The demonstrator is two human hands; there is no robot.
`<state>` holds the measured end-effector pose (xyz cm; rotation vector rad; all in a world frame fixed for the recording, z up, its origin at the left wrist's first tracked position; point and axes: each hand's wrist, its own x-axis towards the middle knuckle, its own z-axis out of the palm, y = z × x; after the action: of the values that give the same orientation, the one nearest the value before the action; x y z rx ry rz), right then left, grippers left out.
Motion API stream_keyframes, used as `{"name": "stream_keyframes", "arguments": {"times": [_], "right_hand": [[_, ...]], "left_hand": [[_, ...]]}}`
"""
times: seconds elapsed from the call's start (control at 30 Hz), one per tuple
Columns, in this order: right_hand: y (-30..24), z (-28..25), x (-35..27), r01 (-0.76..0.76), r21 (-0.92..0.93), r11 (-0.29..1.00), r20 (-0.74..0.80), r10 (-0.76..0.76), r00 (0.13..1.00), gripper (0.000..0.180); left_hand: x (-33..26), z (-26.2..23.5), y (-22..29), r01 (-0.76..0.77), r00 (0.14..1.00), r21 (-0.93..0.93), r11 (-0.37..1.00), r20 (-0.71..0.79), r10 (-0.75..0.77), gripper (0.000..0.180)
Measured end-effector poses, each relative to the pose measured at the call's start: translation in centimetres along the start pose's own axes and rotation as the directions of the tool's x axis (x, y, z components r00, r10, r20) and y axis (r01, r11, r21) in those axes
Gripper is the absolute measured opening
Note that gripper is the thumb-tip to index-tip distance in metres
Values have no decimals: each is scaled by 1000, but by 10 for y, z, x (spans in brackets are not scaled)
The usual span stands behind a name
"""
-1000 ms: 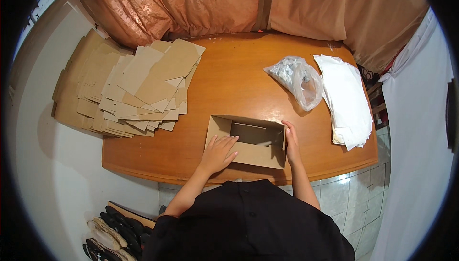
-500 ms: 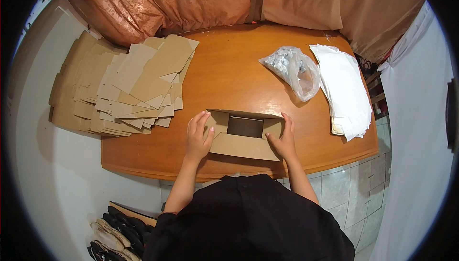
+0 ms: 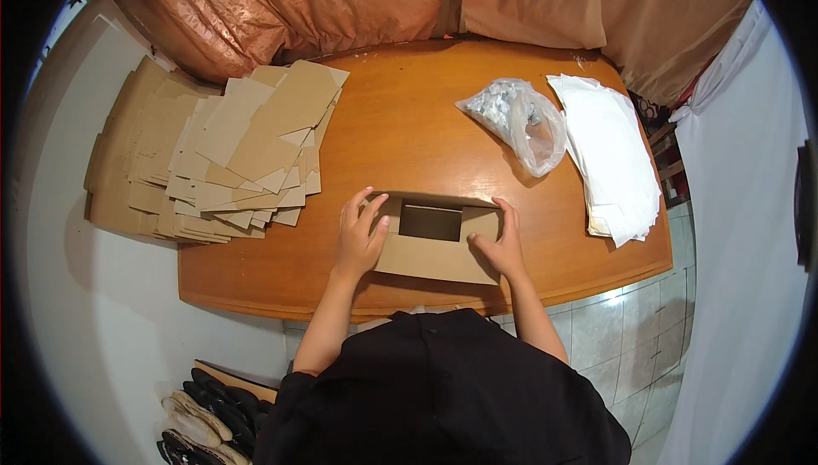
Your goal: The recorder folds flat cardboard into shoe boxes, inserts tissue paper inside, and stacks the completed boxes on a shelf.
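Note:
In front of me on the table is a brown cardboard box [image 3: 434,259], its top flaps spread and a dark rectangular opening in the middle. My left hand [image 3: 360,239] grips its left end, fingers at the far corner and thumb over the side flap. At the right end, my right hand [image 3: 504,245] holds on in the same way, the thumb reaching inward over the flap and the fingers along the outer edge. The bottom of the box is in shadow.
Flat cardboard pieces [image 3: 247,150] lie in a wide fanned stack on the left of the wooden table [image 3: 392,116]. Toward the far right sit a clear plastic bag [image 3: 520,124] of small silvery items and a stack of white paper sheets [image 3: 607,158]. Shoes [image 3: 213,414] stand on the floor at lower left.
My left fingers have shifted inward over the box's left flap. The far flap leans a little more inward. My right hand stays at the right end.

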<state>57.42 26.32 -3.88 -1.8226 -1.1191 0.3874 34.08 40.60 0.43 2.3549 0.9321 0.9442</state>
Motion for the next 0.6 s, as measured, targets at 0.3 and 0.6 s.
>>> {"name": "stream_keyframes", "arguments": {"times": [0.3, 0.6], "right_hand": [[16, 1, 3, -259, 407, 876, 97, 241, 966, 42], [3, 3, 0, -35, 12, 999, 50, 34, 998, 57]], "left_hand": [[-3, 13, -22, 132, 969, -339, 932, -154, -193, 45], [2, 13, -10, 229, 950, 266, 936, 149, -275, 89]]}}
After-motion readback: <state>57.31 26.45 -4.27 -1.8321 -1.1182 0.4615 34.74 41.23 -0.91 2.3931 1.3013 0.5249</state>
